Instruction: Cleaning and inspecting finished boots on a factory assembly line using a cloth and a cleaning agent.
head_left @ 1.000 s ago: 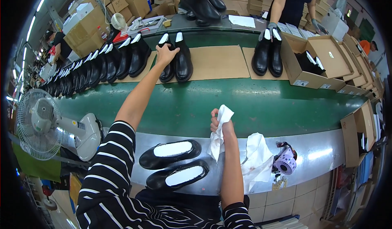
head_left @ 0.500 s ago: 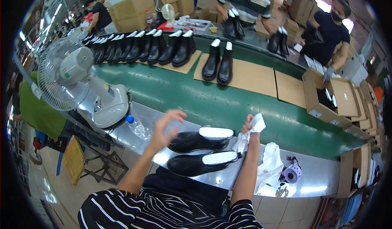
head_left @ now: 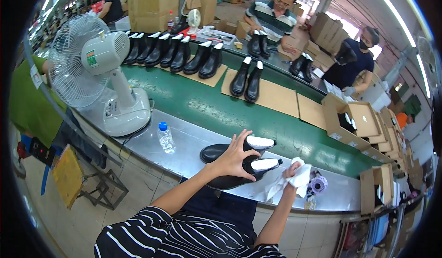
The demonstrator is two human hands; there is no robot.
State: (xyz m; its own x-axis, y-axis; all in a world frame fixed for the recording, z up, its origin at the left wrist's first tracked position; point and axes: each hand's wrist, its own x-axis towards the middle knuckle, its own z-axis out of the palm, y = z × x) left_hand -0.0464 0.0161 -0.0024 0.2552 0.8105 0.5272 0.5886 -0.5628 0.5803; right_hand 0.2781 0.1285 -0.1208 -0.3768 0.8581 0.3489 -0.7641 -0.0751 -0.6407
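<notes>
Two black ankle boots with white stuffing in their tops lie on the metal ledge in front of me, toes to the left: a farther boot (head_left: 213,152) and a nearer boot (head_left: 224,182). Over them my left hand (head_left: 234,160) is spread wide, thumb down by the nearer boot's shaft and fingers reaching across its top. Part of both boots is hidden under it. To their right, my right hand (head_left: 291,169) is closed on a crumpled white cloth (head_left: 301,177), which hangs down toward the ledge.
A small purple fan (head_left: 318,184) lies beyond the cloth. A water bottle (head_left: 166,138) and a large grey fan (head_left: 124,110) stand left. Across the green conveyor (head_left: 193,104), more boots (head_left: 246,83) stand on cardboard; boxes (head_left: 340,120) line the right. Two co-workers handle boots opposite.
My left hand has moved right and come down over the boots. My right hand has moved lower, away from the boots, with the cloth still in it. The head view has shifted.
</notes>
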